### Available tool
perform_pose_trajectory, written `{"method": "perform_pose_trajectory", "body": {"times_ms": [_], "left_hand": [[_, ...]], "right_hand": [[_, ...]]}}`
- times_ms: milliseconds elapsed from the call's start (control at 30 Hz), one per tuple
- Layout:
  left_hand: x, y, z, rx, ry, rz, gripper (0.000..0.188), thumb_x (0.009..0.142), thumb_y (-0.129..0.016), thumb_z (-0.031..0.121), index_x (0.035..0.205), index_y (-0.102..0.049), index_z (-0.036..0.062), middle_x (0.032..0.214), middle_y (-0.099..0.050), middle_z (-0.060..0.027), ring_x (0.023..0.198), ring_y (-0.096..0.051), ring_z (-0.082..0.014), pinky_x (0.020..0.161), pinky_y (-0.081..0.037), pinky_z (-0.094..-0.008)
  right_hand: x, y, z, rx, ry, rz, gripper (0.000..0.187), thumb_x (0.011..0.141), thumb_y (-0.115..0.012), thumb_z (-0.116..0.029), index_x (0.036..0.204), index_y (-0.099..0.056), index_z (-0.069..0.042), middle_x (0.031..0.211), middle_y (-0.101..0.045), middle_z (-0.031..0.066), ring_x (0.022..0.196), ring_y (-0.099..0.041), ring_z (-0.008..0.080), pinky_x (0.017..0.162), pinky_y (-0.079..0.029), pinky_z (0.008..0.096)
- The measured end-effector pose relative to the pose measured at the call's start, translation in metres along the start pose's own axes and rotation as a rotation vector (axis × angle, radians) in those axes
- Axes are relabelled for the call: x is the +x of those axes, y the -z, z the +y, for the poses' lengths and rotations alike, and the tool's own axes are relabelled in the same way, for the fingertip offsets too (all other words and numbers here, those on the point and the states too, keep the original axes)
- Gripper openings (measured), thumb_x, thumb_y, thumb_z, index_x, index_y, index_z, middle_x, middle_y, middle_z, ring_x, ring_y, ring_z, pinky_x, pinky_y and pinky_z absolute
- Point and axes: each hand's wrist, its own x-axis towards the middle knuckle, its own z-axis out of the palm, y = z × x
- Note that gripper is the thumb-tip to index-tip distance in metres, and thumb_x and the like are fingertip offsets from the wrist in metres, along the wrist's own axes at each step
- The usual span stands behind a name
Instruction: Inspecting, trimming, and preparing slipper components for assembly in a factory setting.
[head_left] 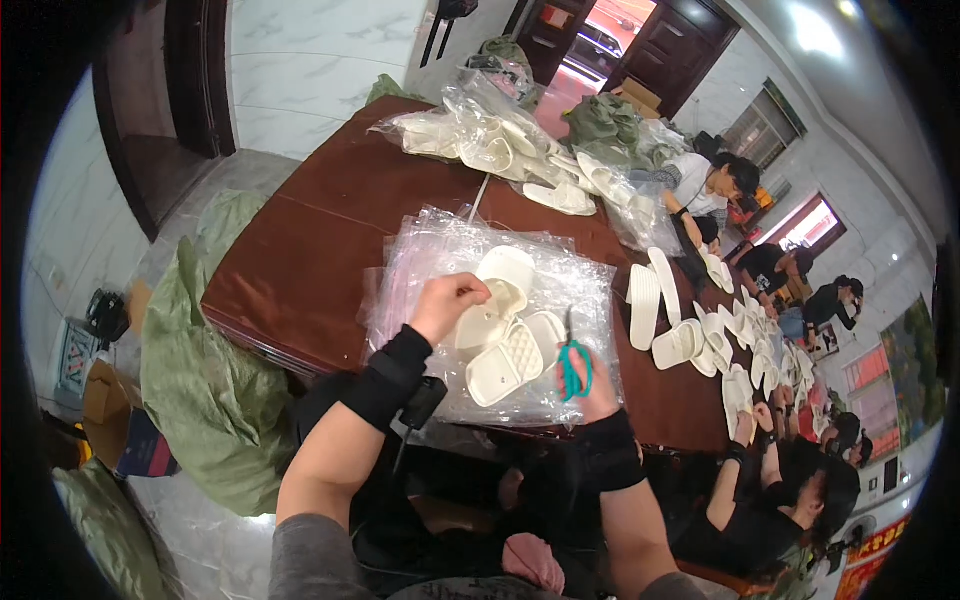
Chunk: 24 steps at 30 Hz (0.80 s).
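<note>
Along the near edge of the brown table [300, 225], left hand [448, 303] over cream slippers [505, 372], right hand [600, 388] around teal-handled scissors [575, 370].
The right fingers are curled on the handles, the blades pointing far, just beside the slippers; the left fingertips are pinched together above a strap, though whether they grip anything I cannot tell. Best to keep the blade tips off straps and fingers, and steady the slippers, as the slick clear bags [410, 290] underneath could slide. To the right, loose slippers [643, 306] crowd that side; on the far side, bagged slippers [488, 152] take up more room.
</note>
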Motion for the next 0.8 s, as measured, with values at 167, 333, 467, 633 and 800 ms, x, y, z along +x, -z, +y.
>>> {"method": "perform_pose_trajectory", "body": {"times_ms": [167, 333, 467, 633, 800], "left_hand": [[-0.034, 0.081, 0.027, -0.13, -0.054, 0.077, 0.01, 0.086, -0.063, 0.007, 0.088, -0.066, -0.0027, 0.084, -0.066, -0.0039, 0.077, -0.06, -0.0113, 0.072, -0.048, -0.0246], [-0.128, 0.167, 0.05, -0.017, 0.167, 0.204, 0.009, 0.086, -0.064, 0.008, 0.087, -0.066, -0.0016, 0.082, -0.065, -0.0024, 0.078, -0.059, -0.0092, 0.072, -0.046, -0.023], [-0.196, 0.209, 0.056, 0.442, 0.477, 0.155, 0.019, 0.081, -0.069, 0.011, 0.098, -0.066, 0.0027, 0.095, -0.065, -0.0065, 0.095, -0.06, -0.0163, 0.082, -0.045, -0.0304], [-0.169, 0.156, 0.055, 1.126, -0.068, 0.237, 0.042, 0.075, -0.071, 0.013, 0.115, -0.061, 0.0113, 0.129, -0.051, -0.013, 0.129, -0.04, -0.0334, 0.104, -0.03, -0.0492], [-0.085, 0.021, 0.01, 0.964, -0.061, -0.061, 0.044, 0.093, -0.051, 0.037, 0.132, -0.049, 0.0162, 0.147, -0.034, -0.0079, 0.14, -0.023, -0.0285, 0.109, -0.016, -0.0605]], "right_hand": [[0.039, 0.103, 0.005, -0.709, 0.079, 0.199, 0.033, 0.092, -0.056, -0.022, 0.119, -0.054, -0.004, 0.09, -0.063, 0.0103, 0.077, -0.062, 0.0192, 0.068, -0.05, 0.0306], [0.059, 0.153, 0.021, -1.534, 0.067, 0.353, 0.032, 0.087, -0.054, -0.024, 0.114, -0.057, -0.008, 0.104, -0.064, 0.0189, 0.094, -0.062, 0.0372, 0.081, -0.049, 0.045], [0.05, 0.112, -0.001, -1.79, 0.326, 0.4, 0.021, 0.085, -0.057, -0.026, 0.096, -0.062, -0.009, 0.091, -0.061, 0.0131, 0.085, -0.062, 0.0326, 0.073, -0.05, 0.0444], [0.038, 0.019, -0.031, -1.53, 0.959, -0.039, 0.01, 0.085, -0.055, -0.014, 0.094, -0.059, -0.01, 0.095, -0.057, 0.0084, 0.078, -0.061, 0.0296, 0.066, -0.052, 0.0408], [0.039, -0.027, -0.034, -1.713, 0.922, -0.489, 0.01, 0.081, -0.056, -0.011, 0.091, -0.055, -0.008, 0.099, -0.054, 0.0101, 0.076, -0.061, 0.0299, 0.065, -0.052, 0.041]]}}
